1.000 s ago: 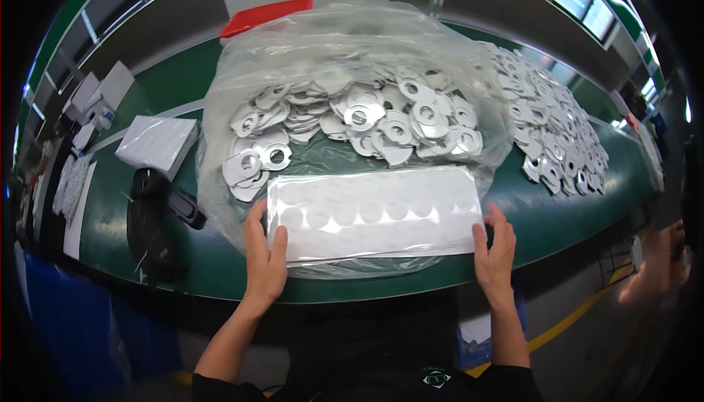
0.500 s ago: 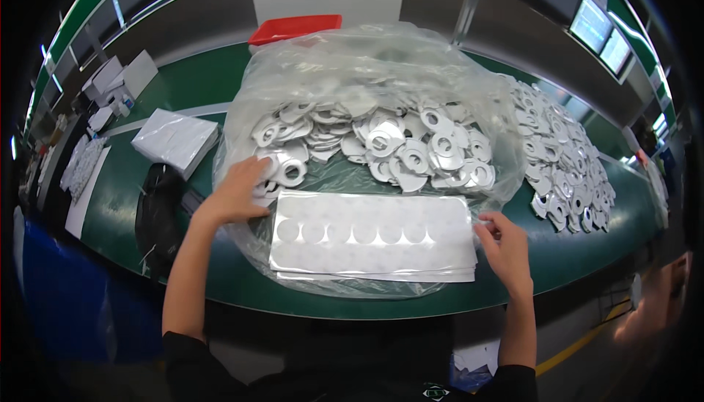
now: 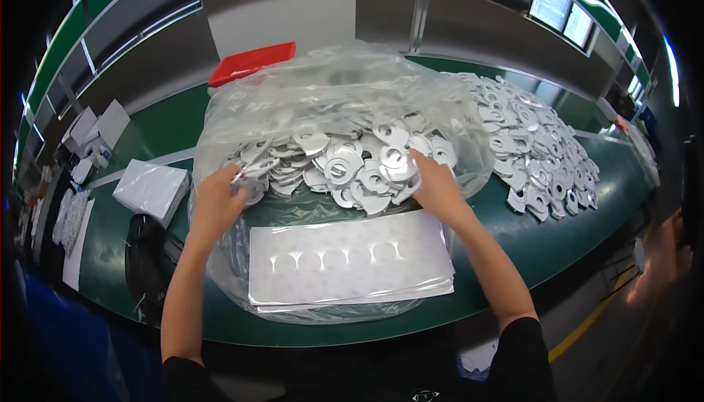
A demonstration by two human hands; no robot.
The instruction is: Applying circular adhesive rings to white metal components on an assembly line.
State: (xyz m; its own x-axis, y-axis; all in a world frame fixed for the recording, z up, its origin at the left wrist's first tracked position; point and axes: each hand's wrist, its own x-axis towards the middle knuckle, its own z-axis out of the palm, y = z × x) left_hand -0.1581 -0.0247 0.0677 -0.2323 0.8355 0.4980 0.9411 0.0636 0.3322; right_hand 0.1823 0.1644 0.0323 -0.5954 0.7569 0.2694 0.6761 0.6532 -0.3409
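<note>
From where I'm standing, a person works at a green desk (image 3: pixel 565 240) with both bare hands in a heap of silvery pieces (image 3: pixel 343 169), flat ones with round holes. The heap lies toward twelve o'clock from the stack of pale sheets (image 3: pixel 352 266), partly under a clear plastic bag (image 3: pixel 330 83); the near part of that bag spreads out beneath the sheets. At ten o'clock from the sheets the left hand (image 3: pixel 218 202) reaches the heap's edge, its thumb and fingers bent and set apart around some pieces; whether they pinch one, I can't tell. The right hand (image 3: pixel 440 188), between one and two o'clock, touches the heap's other side, and its fingertips are too hidden to say if they're clamped on anything. The top sheet shines and shows a row of round outlines. Toward two o'clock a second pile of similar pieces (image 3: pixel 543 154) sits straight on the desk. At eleven stands a red tray (image 3: pixel 253 64), near ten a white wrapped packet (image 3: pixel 150 188), and at nine a black object (image 3: pixel 144 262).
</note>
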